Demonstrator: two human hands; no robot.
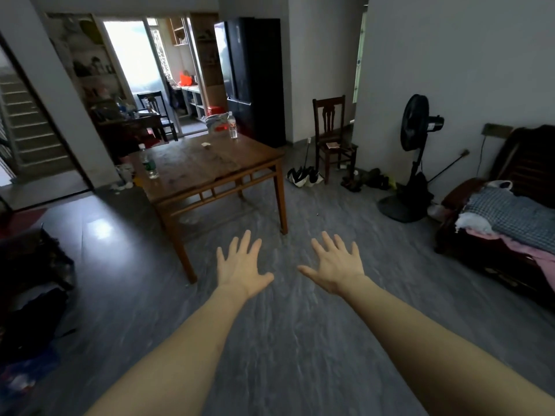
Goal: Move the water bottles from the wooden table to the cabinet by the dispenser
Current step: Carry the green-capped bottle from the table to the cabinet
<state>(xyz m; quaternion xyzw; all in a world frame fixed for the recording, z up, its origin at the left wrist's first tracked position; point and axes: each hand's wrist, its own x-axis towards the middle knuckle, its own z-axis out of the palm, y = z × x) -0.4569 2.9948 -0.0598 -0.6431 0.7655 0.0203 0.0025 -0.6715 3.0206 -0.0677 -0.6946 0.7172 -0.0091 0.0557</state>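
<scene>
A square wooden table stands ahead of me in the middle of the room. One clear water bottle with a green label stands at its left edge. A second clear bottle with a red label stands at the far corner, beside a crumpled plastic pack. My left hand and my right hand are stretched out over the grey floor, palms down, fingers spread, both empty and well short of the table. No cabinet or dispenser shows clearly.
A dark fridge stands behind the table. To the right are a wooden chair, a standing fan, shoes on the floor and a sofa with laundry. Dark clutter fills the left side; stairs rise at far left.
</scene>
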